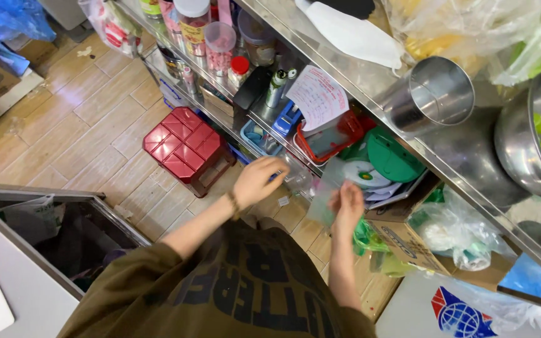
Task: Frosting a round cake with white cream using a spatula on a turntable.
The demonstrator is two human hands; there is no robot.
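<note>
Two hands: both raised in front of the lower shelf edge, close together but apart.
Left hand (258,180): fingers curled, knuckles up, touching or pinching the near corner of a clear plastic bag (302,181); how firmly it is gripped cannot be told.
Right hand (347,203): thumb and fingers pinched shut on the bag's other edge.
Bag: hangs in the air between the hands, just before the shelf (270,122).
Shelf edge: crowded with a blue tray (259,136) and a red tray (330,141).
Open room: wood-look floor (70,119) to the left; a red stool (186,149) stands near the shelf.
Right side: cardboard box (408,241) close under the right hand.
</note>
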